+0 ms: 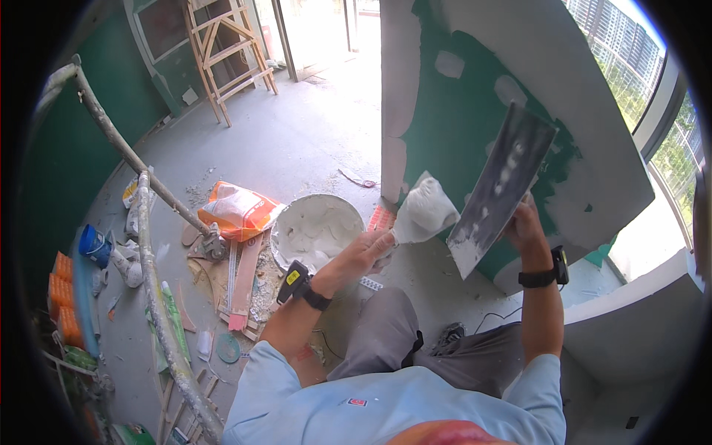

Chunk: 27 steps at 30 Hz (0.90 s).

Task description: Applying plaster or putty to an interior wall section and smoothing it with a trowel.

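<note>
A: Biggest first. Green-and-white wall (475,81), what's the risk?
B: Uneven coat, prob. White patches stop short on the green, so edges cld set as ridges if putty goes on too thick.
A: Bucket (319,202)?
B: Open, wet white compound (311,241) inside, plaster crumbs (276,297) on the floor (297,133) nearby. Grit kicked in wld score the finish.
A: Orange-and-white sack (241,211)?
B: Right by the bucket. A bump cld spill it, tho can't tell what's left inside.
A: Finishing trowel (504,174)?
B: Tilted, in front of the wall; can't tell if touching. White residue, thickest at the lower end. If it dries, it'd drag streaks.
A: Putty knife (406,228)?
B: Just L of the trowel, mostly buried under a putty lump (435,206). Top-heavy imo: a quick tilt cld dump it on the floor or trousers (382,326).
A: Hands?
B: L hand (365,256) closed round the knife's narrow end. R hand (525,222) curled behind the trowel, prob round its handle; blade hides most of that. Slack wrist = lost load.
A: Smallest?
B: Thin dark cord (498,316) near the shoe (449,337). Snag risk if a foot shifts.
</note>
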{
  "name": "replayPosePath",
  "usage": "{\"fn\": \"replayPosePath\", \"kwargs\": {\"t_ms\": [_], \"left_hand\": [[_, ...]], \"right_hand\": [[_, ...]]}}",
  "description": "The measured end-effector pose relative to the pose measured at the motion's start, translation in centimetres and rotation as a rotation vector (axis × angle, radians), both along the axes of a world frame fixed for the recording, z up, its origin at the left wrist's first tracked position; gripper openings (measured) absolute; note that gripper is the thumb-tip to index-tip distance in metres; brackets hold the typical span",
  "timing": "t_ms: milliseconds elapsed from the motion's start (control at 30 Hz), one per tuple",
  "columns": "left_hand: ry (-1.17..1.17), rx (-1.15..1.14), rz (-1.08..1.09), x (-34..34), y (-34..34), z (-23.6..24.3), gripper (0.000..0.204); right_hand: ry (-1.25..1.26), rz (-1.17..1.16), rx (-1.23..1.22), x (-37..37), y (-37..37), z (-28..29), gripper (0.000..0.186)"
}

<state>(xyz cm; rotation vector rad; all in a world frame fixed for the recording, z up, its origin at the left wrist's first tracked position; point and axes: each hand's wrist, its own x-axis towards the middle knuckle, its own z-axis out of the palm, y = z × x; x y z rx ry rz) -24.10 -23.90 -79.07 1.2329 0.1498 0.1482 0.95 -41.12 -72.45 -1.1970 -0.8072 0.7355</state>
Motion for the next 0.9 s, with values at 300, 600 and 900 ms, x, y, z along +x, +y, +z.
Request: {"fn": "replayPosePath", "kwargs": {"t_ms": [300, 600, 900], "left_hand": [[0.011, -0.035, -0.060, -0.2, -0.2, -1.2, 0.033], [-0.321, 0.668, 0.427, 2.6, 0.2, -1.3, 0.034], [-0.540, 1.424, 0.436, 2.2, 3.8, -1.6, 0.062]], "right_hand": [[-0.276, 0.269, -0.397, -1.5, 2.5, -3.0, 0.027], [0.934, 0.313, 0.478, -6.1, 2.8, -8.6, 0.042], [0.963, 0.219, 0.620, -10.3, 4.2, -9.0, 0.047]]}}
